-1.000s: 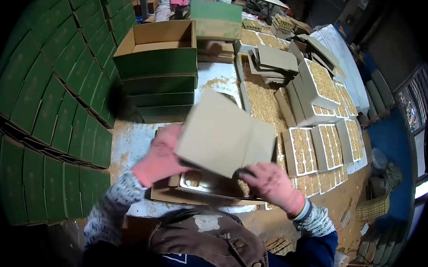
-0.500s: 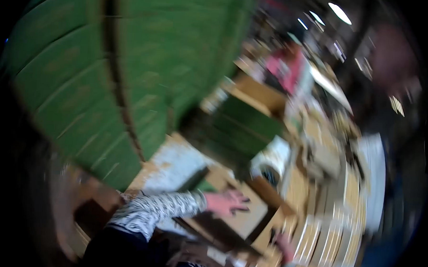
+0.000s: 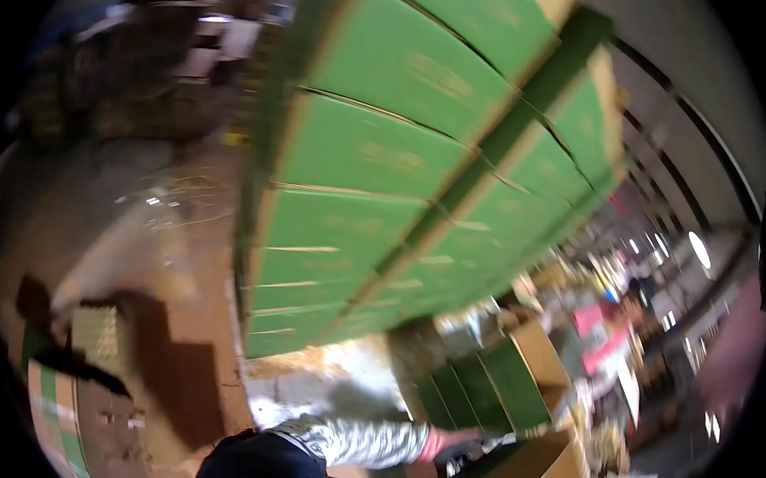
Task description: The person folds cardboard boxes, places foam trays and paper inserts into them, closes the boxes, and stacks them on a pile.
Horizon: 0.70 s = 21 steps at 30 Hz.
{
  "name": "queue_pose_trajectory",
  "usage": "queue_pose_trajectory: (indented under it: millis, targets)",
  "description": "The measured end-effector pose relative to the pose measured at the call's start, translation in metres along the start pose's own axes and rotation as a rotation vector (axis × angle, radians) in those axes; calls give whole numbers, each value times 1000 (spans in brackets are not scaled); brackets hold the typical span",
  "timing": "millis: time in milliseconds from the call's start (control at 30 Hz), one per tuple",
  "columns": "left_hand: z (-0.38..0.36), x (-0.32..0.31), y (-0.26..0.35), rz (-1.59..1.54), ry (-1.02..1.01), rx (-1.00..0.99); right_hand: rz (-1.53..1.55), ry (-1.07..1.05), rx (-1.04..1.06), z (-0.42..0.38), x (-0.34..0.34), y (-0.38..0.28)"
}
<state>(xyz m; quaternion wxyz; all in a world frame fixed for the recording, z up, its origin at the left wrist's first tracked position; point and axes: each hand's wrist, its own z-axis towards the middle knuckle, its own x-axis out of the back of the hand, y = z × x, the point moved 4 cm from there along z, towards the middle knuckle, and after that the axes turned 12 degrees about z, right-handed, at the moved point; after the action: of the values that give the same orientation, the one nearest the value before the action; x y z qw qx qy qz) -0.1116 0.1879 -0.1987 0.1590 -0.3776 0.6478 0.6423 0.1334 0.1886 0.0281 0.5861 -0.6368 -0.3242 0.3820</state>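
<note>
My left arm, in a white and grey patterned sleeve, stretches to the right along the bottom. At its end, my left hand [image 3: 449, 440] in a pink glove is blurred, its fingers seemingly closed over a dark object with shiny parts [image 3: 468, 454]. What that object is, I cannot make out. Just beyond and below the hand is an open carton [image 3: 554, 469] with brown inner walls. Green cartons [image 3: 489, 387] stand behind it, with a raised brown flap [image 3: 539, 355]. My right hand is out of view.
A tall stack of green cartons [image 3: 361, 157] fills the middle. At lower left are a pale yellowish ridged stack [image 3: 97, 336] and a carton with a green stripe [image 3: 55, 417] on the floor. A person in pink [image 3: 599, 334] is at the right.
The view has swung left and tilted, bringing the floor into sight. My left hand, spread over the open carton before, now meets a dark object. My right hand has left the view.
</note>
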Motion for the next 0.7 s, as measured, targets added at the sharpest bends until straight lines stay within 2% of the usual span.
queue_pose_trajectory:
  millis: [33, 67, 100, 133, 167, 200, 233, 300, 367, 400, 433, 500, 533, 567, 633, 667, 700]
  targets:
    - [-29, -35, 77, 256, 176, -444, 82, 19, 59, 12, 7, -16]
    - [-72, -76, 156, 545, 498, -826, 171, 47, 121, 19, 21, -29]
    - [-147, -127, 216, 652, 556, -950, 267, 62, 185, 34, 35, -50]
    - [-191, -139, 250, 918, 886, -1117, 356, 81, 260, 48, 57, -70]
    - [-200, -116, 272, 919, 931, -1073, 438, 86, 330, 64, 78, -89]
    - [-211, -105, 286, 859, 936, -1121, 515, 70, 389, 84, 98, -107]
    - [-187, -47, 290, 863, 989, -1101, 587, 29, 414, 107, 117, -121]
    - [-158, -5, 286, 902, 769, -974, 695, -109, 374, 166, 135, -129]
    - [-120, 18, 262, 793, 654, -814, 341, 203, 501, 226, 174, -101]
    - [-131, -1, 265, 902, 861, -723, 370, 172, 508, 213, 133, -100]
    - [-134, -10, 267, 907, 841, -724, 398, 140, 514, 199, 78, -94]
    - [-131, -11, 266, 794, 630, -710, 533, -28, 253, 247, 72, -47]
    - [-123, 3, 257, 743, 574, -708, 541, -23, 252, 276, 69, -35]
    - [-125, -1, 259, 757, 579, -698, 156, -99, 382, 311, 51, -36]
    - [-151, -20, 257, 830, 666, -807, -608, -237, 579, 358, 5, -36]
    - [-153, -22, 260, 773, 604, -730, -703, -240, 406, 364, -6, -41]
    - [-151, -14, 261, 936, 688, -764, -549, -254, 499, 364, -11, -43]
